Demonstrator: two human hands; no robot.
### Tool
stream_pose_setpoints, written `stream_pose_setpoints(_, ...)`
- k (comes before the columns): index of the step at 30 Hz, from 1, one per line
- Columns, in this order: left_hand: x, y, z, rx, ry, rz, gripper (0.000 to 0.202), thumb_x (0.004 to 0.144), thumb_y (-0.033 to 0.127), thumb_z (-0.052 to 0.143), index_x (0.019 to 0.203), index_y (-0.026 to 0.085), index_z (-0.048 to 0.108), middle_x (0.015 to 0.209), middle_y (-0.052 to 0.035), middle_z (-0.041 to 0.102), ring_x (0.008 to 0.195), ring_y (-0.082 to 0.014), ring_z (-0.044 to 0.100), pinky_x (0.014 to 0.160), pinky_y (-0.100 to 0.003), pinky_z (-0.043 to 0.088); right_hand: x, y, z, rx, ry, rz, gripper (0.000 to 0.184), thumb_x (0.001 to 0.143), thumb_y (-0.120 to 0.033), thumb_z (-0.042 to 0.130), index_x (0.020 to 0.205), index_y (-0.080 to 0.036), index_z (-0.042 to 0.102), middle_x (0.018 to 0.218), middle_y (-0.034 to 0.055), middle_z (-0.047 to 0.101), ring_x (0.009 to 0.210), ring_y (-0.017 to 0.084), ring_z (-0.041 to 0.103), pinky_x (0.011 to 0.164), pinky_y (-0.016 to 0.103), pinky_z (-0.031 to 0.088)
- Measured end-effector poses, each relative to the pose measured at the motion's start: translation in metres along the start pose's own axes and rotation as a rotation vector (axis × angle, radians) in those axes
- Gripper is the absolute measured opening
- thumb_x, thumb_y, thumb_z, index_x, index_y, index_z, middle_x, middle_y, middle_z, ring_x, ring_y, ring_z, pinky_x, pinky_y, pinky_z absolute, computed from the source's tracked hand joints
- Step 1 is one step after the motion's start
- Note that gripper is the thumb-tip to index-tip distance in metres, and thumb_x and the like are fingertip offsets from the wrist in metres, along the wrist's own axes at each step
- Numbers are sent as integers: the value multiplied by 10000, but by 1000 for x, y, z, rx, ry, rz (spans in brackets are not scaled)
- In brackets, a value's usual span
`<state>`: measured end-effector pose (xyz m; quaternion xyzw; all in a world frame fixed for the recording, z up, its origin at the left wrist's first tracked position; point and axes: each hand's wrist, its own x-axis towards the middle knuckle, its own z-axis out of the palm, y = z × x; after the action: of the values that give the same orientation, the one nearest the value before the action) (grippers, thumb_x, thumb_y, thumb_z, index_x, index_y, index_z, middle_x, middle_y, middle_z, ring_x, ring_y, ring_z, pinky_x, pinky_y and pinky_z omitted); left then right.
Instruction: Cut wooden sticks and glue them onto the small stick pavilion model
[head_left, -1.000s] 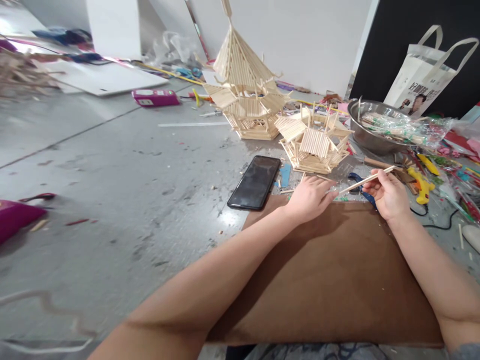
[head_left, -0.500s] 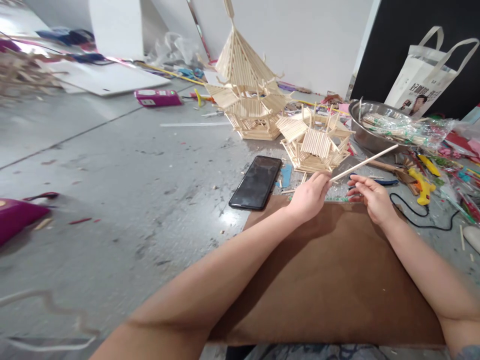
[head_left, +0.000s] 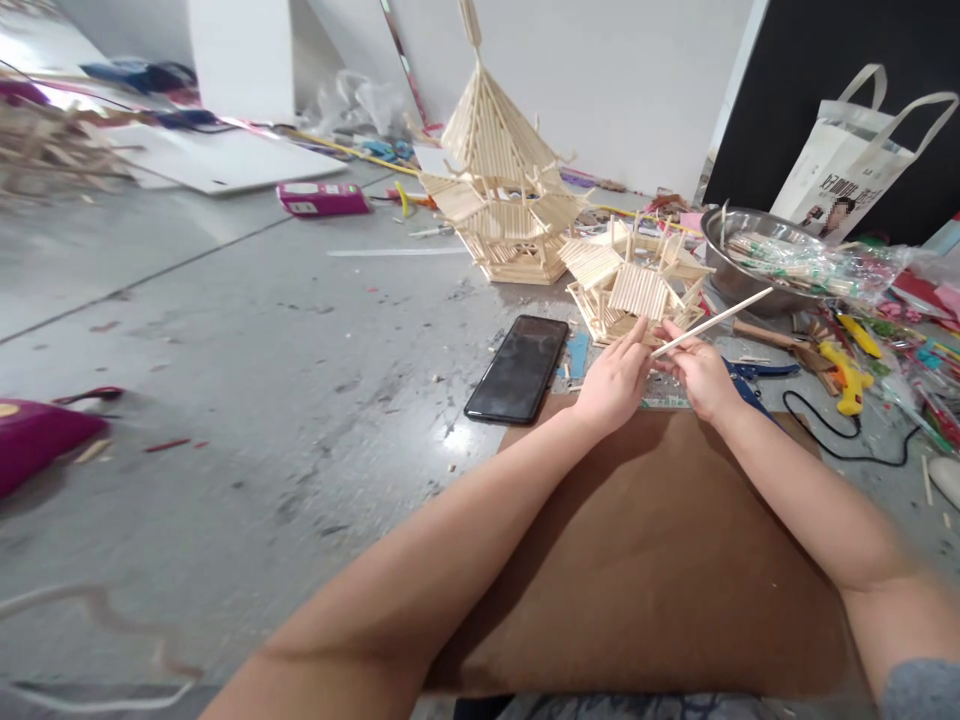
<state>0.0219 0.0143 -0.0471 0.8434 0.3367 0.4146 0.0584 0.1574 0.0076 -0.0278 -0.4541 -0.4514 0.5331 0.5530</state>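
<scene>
A thin pale wooden stick [head_left: 724, 316] slants up to the right from my fingers. My left hand [head_left: 616, 382] is closed on its lower end. Beside it, my right hand [head_left: 703, 376] has its fingertips brought together at the same end, with the stick lying across them. Just beyond both hands stands a small pavilion model [head_left: 639, 288] of wooden sticks, its lower front partly hidden by my fingers. A taller stick pagoda [head_left: 517, 215] with a pointed roof rises behind it to the left.
A black phone [head_left: 517, 368] lies left of my hands, by the brown board [head_left: 660, 560]. Blue pliers [head_left: 761, 371] and a yellow glue gun [head_left: 847, 375] with a black cord lie to the right. Behind them a metal bowl [head_left: 724, 265] holds bagged sticks.
My right hand has moved left to meet my left hand at the stick's lower end. The stick has shifted slightly left, and more of the blue pliers shows.
</scene>
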Motion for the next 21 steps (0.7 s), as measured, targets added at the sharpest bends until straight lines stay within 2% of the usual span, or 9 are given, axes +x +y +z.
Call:
stream_pose_setpoints(4,0,-1,2,-9,18,9,207,881,220,295,845,152,487,1257,-202,483,1237,-203,377,913,-403,419,0,0,4,18,2,-9,441,668,-188,521,1103,-188,595,1128,41,591,917,167,576,797,316,477)
stream_pose_setpoints(21,1,0,1,-7,17,25,205,877,198,304,848,138,498,1173,-198,547,1243,-203,368,911,-381,409,2,-1,5,-1,-6,-7,397,643,-199,538,1033,-200,617,1077,34,599,850,143,579,727,289,481)
